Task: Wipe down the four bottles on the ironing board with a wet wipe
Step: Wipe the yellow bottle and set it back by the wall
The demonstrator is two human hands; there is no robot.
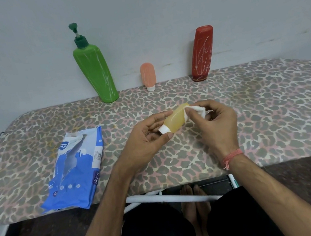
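left hand (pixel 149 136) grips small yellow plastic bottle (pixel 175 121) by its white cap, frame centre | right hand (pixel 216 123) pinches white wet wipe (pixel 195 109) against bottle's side | leopard-print ironing board (pixel 267 103) beneath

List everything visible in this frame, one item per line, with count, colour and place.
Pump bottle: 1, green, back left, standing by the wall.
Small bottle: 1, peach, back centre, standing on its white cap.
Red bottle: 1, back right, standing.
Yellow bottle: 1, white cap, held above the board.
Wipe: 1, white, against the yellow bottle.
Wipes pack: 1, blue, front left, lying flat.
Ironing board: 1, leopard-print cover.
Left hand: holds the yellow bottle.
Right hand: pinches the wipe; pink thread on its wrist.
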